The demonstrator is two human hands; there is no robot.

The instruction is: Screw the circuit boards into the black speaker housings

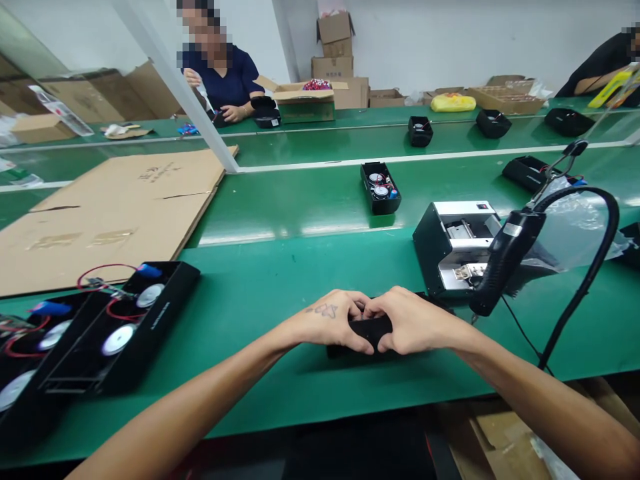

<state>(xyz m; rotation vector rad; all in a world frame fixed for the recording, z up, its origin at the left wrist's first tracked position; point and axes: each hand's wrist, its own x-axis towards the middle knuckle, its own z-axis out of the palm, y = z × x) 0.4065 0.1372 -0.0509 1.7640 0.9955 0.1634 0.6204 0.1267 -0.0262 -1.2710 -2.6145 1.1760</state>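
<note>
Over black case (370,330): left hand (337,320), right hand (417,321) arched, half-curled, fingers gripping it.

Our left hand (333,320) and right hand (420,321) cover most of the black case (373,328), and we cannot see what their fingertips touch. Left of the case, the picture's edge cuts off the outer open speaker housing (35,407). Right of it, the electric screwdriver (510,257) hides part of the silver-and-black machine (427,250). Far beyond it, pixelation covers the head of the person in navy (243,75).
</note>
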